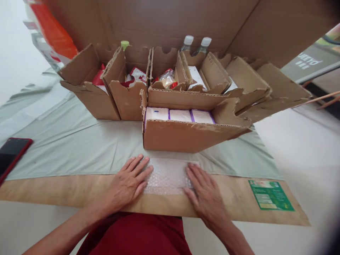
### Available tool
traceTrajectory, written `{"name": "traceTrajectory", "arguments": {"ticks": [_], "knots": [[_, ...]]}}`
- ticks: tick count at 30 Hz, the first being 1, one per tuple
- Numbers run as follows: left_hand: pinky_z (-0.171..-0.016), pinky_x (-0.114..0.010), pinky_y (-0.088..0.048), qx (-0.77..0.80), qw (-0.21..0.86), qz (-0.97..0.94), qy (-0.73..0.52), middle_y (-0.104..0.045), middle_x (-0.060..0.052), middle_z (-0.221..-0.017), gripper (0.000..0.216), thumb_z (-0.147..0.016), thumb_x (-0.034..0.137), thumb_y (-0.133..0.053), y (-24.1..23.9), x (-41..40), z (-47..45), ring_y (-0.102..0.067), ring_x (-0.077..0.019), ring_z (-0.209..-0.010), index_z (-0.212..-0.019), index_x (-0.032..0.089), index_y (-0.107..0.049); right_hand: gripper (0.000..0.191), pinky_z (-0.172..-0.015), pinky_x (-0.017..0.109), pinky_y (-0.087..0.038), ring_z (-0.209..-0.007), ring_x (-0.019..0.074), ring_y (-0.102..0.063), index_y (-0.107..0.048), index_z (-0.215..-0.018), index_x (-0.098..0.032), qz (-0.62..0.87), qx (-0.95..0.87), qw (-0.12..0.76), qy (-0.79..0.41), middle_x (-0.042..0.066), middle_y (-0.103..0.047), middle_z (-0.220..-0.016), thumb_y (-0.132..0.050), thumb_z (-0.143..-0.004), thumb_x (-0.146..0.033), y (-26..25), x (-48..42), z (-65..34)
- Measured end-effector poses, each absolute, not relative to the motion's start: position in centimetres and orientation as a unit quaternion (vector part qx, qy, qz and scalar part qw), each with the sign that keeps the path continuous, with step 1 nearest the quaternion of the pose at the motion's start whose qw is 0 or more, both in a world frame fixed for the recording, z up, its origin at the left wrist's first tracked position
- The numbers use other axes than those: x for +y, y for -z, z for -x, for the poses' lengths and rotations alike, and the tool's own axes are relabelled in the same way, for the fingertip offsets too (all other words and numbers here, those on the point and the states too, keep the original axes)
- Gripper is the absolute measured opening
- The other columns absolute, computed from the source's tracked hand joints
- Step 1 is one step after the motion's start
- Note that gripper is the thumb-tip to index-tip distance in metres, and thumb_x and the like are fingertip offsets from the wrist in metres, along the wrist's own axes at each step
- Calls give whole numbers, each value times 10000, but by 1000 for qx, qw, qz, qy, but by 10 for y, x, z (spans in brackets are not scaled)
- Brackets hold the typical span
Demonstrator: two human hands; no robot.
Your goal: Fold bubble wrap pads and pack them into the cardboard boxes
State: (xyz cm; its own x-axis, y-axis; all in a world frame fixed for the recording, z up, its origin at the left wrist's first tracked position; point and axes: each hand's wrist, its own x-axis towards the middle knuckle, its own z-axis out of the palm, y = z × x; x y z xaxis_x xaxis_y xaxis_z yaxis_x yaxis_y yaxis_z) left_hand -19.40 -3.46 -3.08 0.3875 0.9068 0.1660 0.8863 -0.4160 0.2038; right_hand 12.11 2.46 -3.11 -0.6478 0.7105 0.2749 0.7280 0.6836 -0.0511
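Here, a big sheet of brown cardboard (164, 21) rises as a backdrop at the far side, and a flat board of the same stuff (66, 191) runs along the near edge of the work surface, carrying a green label (271, 194) toward the right. Over it lies a pale green plastic sheet (74, 145). On that sheet stands a row of torn cardboard boxes (106, 92), holding red packets, with bottle caps showing behind them; the nearest box (186, 136) holds three white cartons (180, 115) side by side. A red-edged phone (12, 152) lies at the far left.

Just near of that nearest box, across the seam of green sheet and board, sits a small piece of bubble wrap (167, 175). The left hand (127, 184) lies flat with spread fingers on its left edge; the right hand (204, 193) lies flat on its right edge. Neither hand is closed on anything: both press palm-down, open.

The bubble wrap looks very light, soft and limp, likely a little slick on the plastic beneath. It would seem best pinched at an edge or corner, since it would sag if lifted from the middle.
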Motion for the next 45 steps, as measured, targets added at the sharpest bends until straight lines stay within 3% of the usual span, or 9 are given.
{"name": "traceTrajectory", "arguments": {"ticks": [8, 15, 20, 24, 27, 30, 35, 38, 45], "knots": [[-1169, -564, -428, 565, 45, -790, -235, -470, -175, -1594, 449, -986, 193, -514, 10, -35, 201, -377, -357, -1513, -1432, 186, -563, 350, -976, 484, -504, -1099, 304, -679, -671, -1259, -196, 478, -847, 227, -56, 123, -745, -1190, -455, -1037, -358, -3, 43, -154], [-1069, -703, -448, 677, 10, -711, -188, -570, -293, -1431, 250, -897, 213, -587, 8, -33, 214, -421, -516, -1438, -1085, 96, -702, 296, -877, 539, -515, -1050, 368, -656, -721, -938, -182, 496, -844, 193, -62, 171, -722, -1197, -513, -943, -392, 14, 78, -107], [-992, -537, -539, 688, 128, -645, -306, -666, -186, -1309, 74, -847, 150, -529, -5, -43, 208, -627, -359, -1247, -830, 191, -588, 258, -712, 358, -552, -788, 238, -700, -645, -813, -237, 524, -772, 255, -254, 50, -745, -874, -565, -924, -456, -9, 51, -119], [-614, -265, -519, 684, 343, -499, -407, -616, 19, -788, 254, -897, 297, -588, -25, -52, 216, -638, -159, -709, -1137, 216, -576, 263, -523, 297, -515, -584, 190, -638, -672, -905, -229, 554, -684, 297, -370, 18, -699, -744, -679, -856, -487, -22, 37, -120], [-640, -248, -500, 667, 402, -423, -462, -601, 23, -879, 707, -874, 354, -650, -24, -54, 222, -631, -132, -730, -1509, 222, -368, 399, -549, 309, -538, -644, 209, -671, -665, -1124, -202, 551, -658, 316, -405, 48, -725, -826, -699, -852, -493, -16, 40, -113], [-695, -279, -523, 692, 397, -411, -440, -644, -29, -1017, 833, -861, 374, -649, -12, -54, 221, -657, -137, -771, -1595, 219, -285, 559, -594, 316, -548, -666, 204, -665, -597, -1338, -179, 541, -681, 284, -403, 30, -695, -803, -664, -878, -488, -7, 45, -110], [-682, -279, -524, 686, 316, -537, -377, -725, -33, -928, 310, -845, 242, -558, -7, -55, 214, -637, -144, -723, -1101, 206, -730, 538, -595, 292, -539, -610, 169, -612, -623, -1375, -206, 515, -724, 241, -391, -3, -663, -751, -626, -892, -444, -7, 38, -117], [-651, -260, -507, 665, 278, -587, -370, -713, -15, -804, 249, -793, 148, -490, -13, -54, 215, -638, -146, -703, -855, 204, -725, 372, -689, 324, -589, -767, 211, -705, -748, -1187, -240, 488, -747, 222, -393, 52, -761, -913, -608, -898, -427, -12, 29, -120], [-604, -242, -479, 661, 254, -600, -373, -682, -3, -774, 270, -789, 136, -473, -25, -64, 222, -598, -131, -646, -853, 208, -725, 257, -798, 356, -630, -869, 253, -762, -795, -937, -237, 493, -717, 267, -414, 71, -797, -930, -626, -897, -427, -17, 12, -113]]}}
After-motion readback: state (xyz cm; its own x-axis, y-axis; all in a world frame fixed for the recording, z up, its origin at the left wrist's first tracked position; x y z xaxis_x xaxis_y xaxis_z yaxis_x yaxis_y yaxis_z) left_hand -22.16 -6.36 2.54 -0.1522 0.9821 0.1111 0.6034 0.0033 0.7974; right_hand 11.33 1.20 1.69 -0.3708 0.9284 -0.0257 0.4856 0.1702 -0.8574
